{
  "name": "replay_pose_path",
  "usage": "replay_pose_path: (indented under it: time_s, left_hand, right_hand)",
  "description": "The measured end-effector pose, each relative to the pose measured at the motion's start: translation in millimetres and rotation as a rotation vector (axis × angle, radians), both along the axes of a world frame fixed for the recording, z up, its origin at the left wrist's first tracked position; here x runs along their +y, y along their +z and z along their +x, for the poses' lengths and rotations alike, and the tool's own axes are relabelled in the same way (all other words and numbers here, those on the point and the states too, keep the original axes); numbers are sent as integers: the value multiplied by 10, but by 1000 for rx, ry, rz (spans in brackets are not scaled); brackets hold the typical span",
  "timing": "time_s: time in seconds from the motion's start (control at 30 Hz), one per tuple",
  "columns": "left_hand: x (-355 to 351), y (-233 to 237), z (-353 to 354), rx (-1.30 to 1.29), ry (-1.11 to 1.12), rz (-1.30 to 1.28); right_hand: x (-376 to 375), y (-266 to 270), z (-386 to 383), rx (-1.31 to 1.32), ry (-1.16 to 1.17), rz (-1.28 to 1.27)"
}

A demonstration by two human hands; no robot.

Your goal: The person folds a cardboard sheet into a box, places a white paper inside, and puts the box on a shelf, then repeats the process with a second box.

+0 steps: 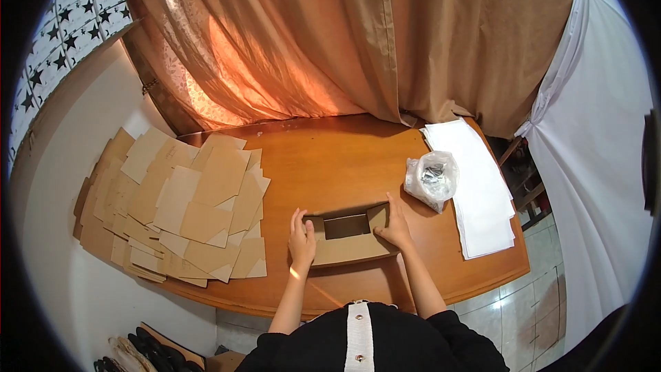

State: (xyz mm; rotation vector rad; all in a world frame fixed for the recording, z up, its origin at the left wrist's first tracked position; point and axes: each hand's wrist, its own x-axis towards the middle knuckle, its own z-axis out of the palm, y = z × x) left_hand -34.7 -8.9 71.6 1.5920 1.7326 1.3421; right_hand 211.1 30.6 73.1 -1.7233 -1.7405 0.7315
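Note:
A brown cardboard box (352, 251) stands near the front edge of the wooden table, its top open and its inside dark. My left hand (301, 240) presses against the box's left end, fingers up along the side. At the right end, my right hand (394, 227) grips the wall, with the thumb on the end flap and the fingers outside. Between them the two hands hold the box. Its underside is hidden.
Flat cardboard pieces (186, 200) lie in overlapping piles on the left of the table (330, 158). To the right are a clear plastic bag (432, 179) with small shiny items and stacked white sheets (475, 193). A brown curtain (358, 34) hangs behind.

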Motion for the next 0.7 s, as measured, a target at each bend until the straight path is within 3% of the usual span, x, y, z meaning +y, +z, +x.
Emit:
replay_pose_path:
  time_s: [0.07,0.1,0.13,0.2,0.23,0.3,0.33,0.4,0.5,0.63,0.7]
  left_hand:
    - [67,-184,-108,-46,-27,-36]
    - [81,-219,-133,-90,-48,-70]
    - [79,-260,-138,-91,-53,-72]
    - [69,-246,-128,170,-56,-74]
    - [53,-197,-96,170,-56,-75]
    - [4,-83,-3,241,72,-1]
    - [1,-67,14,242,70,-2]
    - [9,-27,35,391,78,-174]
    - [20,62,25,246,27,-282]
    - [46,-92,-69,242,33,-172]
    - [108,-173,-159,-184,128,-186]
  right_hand:
    - [131,-350,130,248,131,114]
    - [179,-412,134,556,112,20]
    - [193,-474,166,555,108,20]
    - [194,-473,187,731,70,-55]
    - [170,-416,169,731,69,-56]
    - [77,-263,102,350,95,71]
    - [41,-226,71,352,93,70]
    - [0,-165,31,27,52,139]
    - [11,-123,39,7,71,50]
    - [-1,-158,50,38,90,123]
    - [-45,-88,27,174,28,175]
